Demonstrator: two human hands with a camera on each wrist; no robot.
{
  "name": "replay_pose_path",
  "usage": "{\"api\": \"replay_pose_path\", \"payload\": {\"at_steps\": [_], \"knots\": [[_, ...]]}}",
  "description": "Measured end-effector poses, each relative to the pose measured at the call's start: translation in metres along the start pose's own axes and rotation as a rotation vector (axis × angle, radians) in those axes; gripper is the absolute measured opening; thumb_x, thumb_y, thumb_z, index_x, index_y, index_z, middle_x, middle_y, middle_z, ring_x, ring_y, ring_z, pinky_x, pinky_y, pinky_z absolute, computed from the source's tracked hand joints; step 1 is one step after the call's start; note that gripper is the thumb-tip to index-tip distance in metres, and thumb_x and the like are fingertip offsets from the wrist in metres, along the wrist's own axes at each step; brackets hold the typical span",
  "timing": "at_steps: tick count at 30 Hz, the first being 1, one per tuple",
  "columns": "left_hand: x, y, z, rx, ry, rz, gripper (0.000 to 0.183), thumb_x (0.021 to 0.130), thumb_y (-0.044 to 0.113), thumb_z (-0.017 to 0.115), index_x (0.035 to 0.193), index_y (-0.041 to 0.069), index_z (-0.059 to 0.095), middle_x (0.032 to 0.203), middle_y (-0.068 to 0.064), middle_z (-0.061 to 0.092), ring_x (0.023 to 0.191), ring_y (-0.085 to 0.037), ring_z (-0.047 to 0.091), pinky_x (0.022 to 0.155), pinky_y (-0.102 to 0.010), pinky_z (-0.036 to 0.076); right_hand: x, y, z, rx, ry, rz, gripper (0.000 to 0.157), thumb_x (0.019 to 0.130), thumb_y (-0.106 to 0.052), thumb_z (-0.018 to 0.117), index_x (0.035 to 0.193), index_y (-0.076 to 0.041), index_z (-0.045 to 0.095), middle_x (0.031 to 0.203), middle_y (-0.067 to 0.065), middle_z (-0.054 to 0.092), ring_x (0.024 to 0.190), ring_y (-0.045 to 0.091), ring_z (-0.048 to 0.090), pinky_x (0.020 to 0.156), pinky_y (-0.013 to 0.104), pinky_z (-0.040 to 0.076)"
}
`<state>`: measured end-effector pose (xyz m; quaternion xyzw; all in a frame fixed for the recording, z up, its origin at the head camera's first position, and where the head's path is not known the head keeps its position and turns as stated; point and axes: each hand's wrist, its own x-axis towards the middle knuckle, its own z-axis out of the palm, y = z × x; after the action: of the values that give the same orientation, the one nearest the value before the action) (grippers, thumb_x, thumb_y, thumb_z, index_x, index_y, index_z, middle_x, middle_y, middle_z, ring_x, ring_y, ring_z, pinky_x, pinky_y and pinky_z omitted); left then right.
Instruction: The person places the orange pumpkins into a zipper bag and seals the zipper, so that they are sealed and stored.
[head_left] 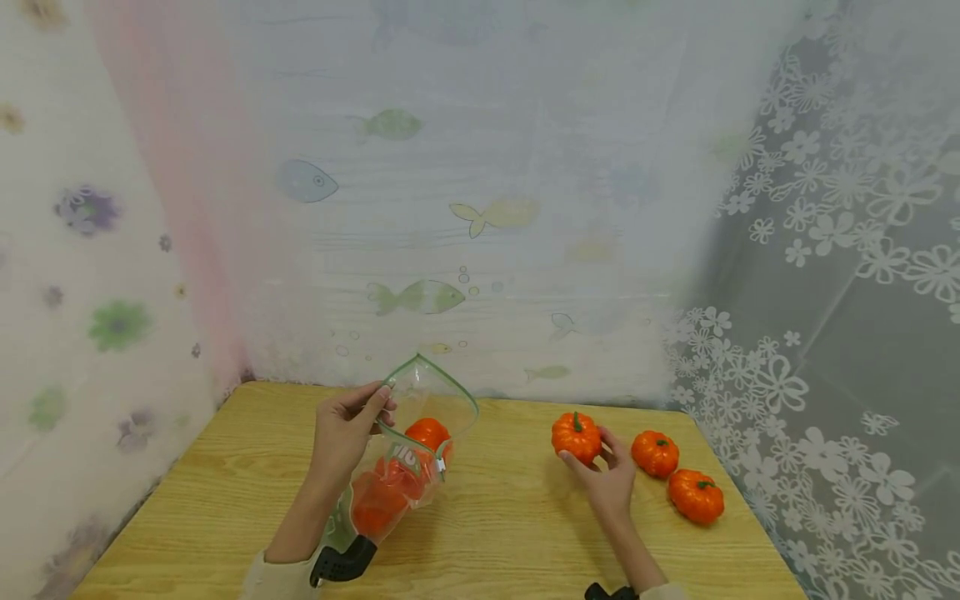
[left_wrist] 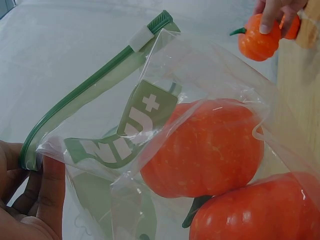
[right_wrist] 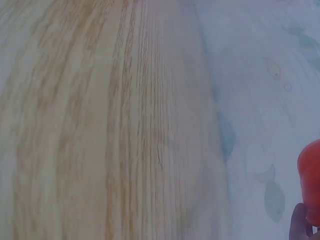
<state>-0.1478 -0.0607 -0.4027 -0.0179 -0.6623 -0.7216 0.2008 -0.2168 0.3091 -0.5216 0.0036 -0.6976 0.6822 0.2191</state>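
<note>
A clear zip bag with a green seal and a white slider stands with its mouth spread. My left hand pinches its rim at the left side. Inside the bag are small orange pumpkins; one pumpkin shows near the mouth, another pumpkin below it. To the right, my right hand grips a pumpkin with a green stem, thumb and fingers around its lower side. The right wrist view catches only part of this pumpkin at its edge.
Two more pumpkins rest on the wooden table to the right of my right hand: one pumpkin farther back, one pumpkin nearer. A fish-patterned curtain hangs behind the table, and a flowered sheet on the right.
</note>
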Motion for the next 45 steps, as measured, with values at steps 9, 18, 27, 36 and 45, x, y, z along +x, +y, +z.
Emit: {"api": "replay_pose_path", "payload": {"at_steps": [9, 18, 27, 36, 45], "knots": [[0.000, -0.001, 0.000, -0.004, -0.007, 0.016, 0.029, 0.102, 0.010, 0.063, 0.120, -0.012, 0.069, 0.077, 0.009, 0.072, 0.066, -0.006, 0.068, 0.065, -0.022, 0.061, -0.014, -0.016, 0.017, 0.042, -0.118, 0.009, 0.070, 0.076, 0.009, 0.085, 0.139, 0.003, 0.056, 0.137, 0.014, 0.054, 0.108, 0.011, 0.059, 0.083, 0.017, 0.057], [-0.001, -0.001, 0.000, -0.004, -0.008, 0.012, 0.029, 0.102, 0.010, 0.063, 0.120, -0.012, 0.068, 0.077, 0.009, 0.072, 0.066, -0.006, 0.068, 0.065, -0.022, 0.061, -0.031, -0.040, 0.033, 0.112, -0.239, -0.022, 0.071, 0.077, 0.013, 0.082, 0.141, 0.001, 0.056, 0.138, 0.016, 0.055, 0.108, 0.012, 0.063, 0.085, 0.024, 0.060], [-0.003, -0.002, 0.000, -0.006, -0.010, 0.025, 0.028, 0.102, 0.010, 0.063, 0.119, -0.011, 0.069, 0.077, 0.007, 0.072, 0.065, -0.006, 0.068, 0.066, -0.023, 0.061, -0.042, -0.062, 0.050, 0.215, -0.333, -0.089, 0.073, 0.078, 0.015, 0.079, 0.145, 0.002, 0.052, 0.136, 0.013, 0.055, 0.113, 0.014, 0.065, 0.087, 0.030, 0.060], [-0.005, 0.000, 0.001, 0.006, -0.016, 0.034, 0.028, 0.102, 0.010, 0.063, 0.118, -0.011, 0.070, 0.077, 0.007, 0.072, 0.066, -0.006, 0.068, 0.066, -0.024, 0.061, -0.045, -0.088, 0.068, 0.270, -0.414, -0.174, 0.076, 0.081, 0.012, 0.078, 0.149, -0.002, 0.049, 0.142, 0.018, 0.052, 0.120, 0.017, 0.064, 0.093, 0.032, 0.058], [-0.006, 0.005, 0.001, 0.058, -0.018, 0.023, 0.025, 0.103, 0.011, 0.062, 0.117, -0.009, 0.070, 0.079, 0.008, 0.071, 0.067, -0.007, 0.068, 0.066, -0.023, 0.061, -0.040, -0.112, 0.091, 0.228, -0.501, -0.207, 0.078, 0.083, -0.001, 0.083, 0.152, -0.009, 0.047, 0.150, 0.015, 0.051, 0.124, 0.016, 0.061, 0.099, 0.030, 0.055]]}}
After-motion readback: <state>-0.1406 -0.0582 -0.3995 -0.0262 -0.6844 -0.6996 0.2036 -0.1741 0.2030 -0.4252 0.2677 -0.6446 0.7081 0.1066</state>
